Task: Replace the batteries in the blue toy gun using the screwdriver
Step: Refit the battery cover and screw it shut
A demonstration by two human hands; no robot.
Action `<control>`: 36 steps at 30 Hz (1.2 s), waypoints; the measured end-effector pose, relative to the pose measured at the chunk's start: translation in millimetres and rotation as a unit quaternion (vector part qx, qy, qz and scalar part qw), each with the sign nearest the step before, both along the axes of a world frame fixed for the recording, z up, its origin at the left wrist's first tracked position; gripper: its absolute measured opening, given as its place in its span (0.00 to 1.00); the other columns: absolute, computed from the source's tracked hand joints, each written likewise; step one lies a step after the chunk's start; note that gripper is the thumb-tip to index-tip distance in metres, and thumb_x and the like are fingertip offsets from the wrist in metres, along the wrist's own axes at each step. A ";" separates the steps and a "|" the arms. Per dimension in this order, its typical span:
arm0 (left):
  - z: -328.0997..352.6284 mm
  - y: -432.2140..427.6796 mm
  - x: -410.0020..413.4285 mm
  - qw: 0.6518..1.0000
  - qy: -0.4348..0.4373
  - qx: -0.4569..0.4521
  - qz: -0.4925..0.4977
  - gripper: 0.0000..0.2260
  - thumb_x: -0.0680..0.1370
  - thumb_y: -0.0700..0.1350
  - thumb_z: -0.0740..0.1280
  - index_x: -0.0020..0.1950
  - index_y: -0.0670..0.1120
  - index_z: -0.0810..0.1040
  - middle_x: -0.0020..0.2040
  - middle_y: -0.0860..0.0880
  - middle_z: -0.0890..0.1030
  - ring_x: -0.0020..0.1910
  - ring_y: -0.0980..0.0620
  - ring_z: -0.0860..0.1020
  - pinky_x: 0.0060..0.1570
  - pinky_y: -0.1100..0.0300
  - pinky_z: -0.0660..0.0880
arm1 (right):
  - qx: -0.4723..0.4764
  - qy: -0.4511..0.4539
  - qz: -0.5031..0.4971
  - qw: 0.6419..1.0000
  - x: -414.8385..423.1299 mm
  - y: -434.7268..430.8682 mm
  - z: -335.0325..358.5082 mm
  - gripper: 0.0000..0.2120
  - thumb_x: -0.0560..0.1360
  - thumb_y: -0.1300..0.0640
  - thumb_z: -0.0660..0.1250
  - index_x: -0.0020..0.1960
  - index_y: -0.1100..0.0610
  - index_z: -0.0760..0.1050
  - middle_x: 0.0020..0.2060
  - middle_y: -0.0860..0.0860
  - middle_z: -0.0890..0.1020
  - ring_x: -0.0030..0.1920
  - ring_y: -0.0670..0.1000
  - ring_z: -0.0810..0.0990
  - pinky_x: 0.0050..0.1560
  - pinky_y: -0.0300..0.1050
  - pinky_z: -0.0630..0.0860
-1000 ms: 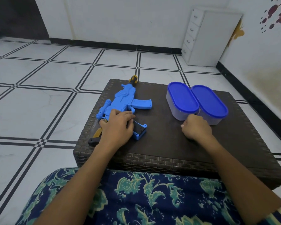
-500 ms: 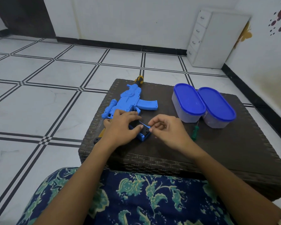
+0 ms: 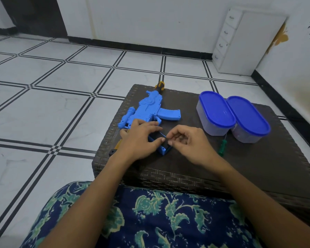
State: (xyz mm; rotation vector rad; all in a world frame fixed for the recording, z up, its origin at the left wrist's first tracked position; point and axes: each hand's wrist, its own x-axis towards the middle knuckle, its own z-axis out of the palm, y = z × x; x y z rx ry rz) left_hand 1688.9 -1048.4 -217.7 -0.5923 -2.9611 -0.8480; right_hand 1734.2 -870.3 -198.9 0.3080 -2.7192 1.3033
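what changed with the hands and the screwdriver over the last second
The right hand let go of the green screwdriver, which now lies by the containers, and moved left to the rear of the blue toy gun, pinching at it. The left hand stayed pressed on the gun.

On the counter (image 3: 258,176) at frame centre, the toy gun (image 3: 150,110) lies left, two containers (image 3: 217,113) side by side right, the screwdriver (image 3: 222,147) just below them.
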 end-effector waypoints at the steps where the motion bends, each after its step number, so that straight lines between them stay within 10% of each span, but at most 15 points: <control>1: -0.2 -0.3 -0.2 1.000 0.001 0.000 0.000 0.19 0.75 0.61 0.65 0.66 0.60 0.74 0.71 0.64 0.68 0.68 0.57 0.60 0.62 0.42 0.61 | 0.002 0.005 0.004 1.000 -0.2 -0.5 0.0 0.06 0.72 0.68 0.72 0.46 0.59 0.82 0.38 0.50 0.83 0.40 0.48 0.80 0.39 0.32 0.76; 12: -0.8 -1.0 -1.2 1.000 0.002 -0.006 -0.005 0.19 0.75 0.60 0.64 0.66 0.60 0.74 0.71 0.64 0.68 0.68 0.56 0.60 0.61 0.41 0.61 | 0.149 0.098 0.055 0.982 0.7 -3.3 -2.5 0.07 0.74 0.66 0.69 0.49 0.57 0.82 0.43 0.49 0.85 0.42 0.45 0.81 0.43 0.39 0.78; 24: -2.9 -1.4 -1.7 1.000 0.011 0.007 -0.003 0.18 0.75 0.60 0.65 0.65 0.60 0.75 0.70 0.63 0.70 0.66 0.55 0.62 0.61 0.41 0.63 | -0.021 -0.031 -0.025 0.999 -5.0 -2.8 -5.3 0.10 0.69 0.66 0.76 0.48 0.57 0.83 0.40 0.52 0.84 0.39 0.53 0.81 0.39 0.32 0.77; 36: -1.9 -2.0 -3.1 1.000 0.001 0.000 -0.003 0.19 0.75 0.61 0.65 0.66 0.60 0.74 0.70 0.64 0.68 0.68 0.56 0.60 0.61 0.42 0.61 | 0.110 0.027 0.053 0.992 -5.1 19.2 1.8 0.08 0.75 0.62 0.71 0.50 0.52 0.85 0.43 0.50 0.79 0.42 0.45 0.78 0.42 0.32 0.73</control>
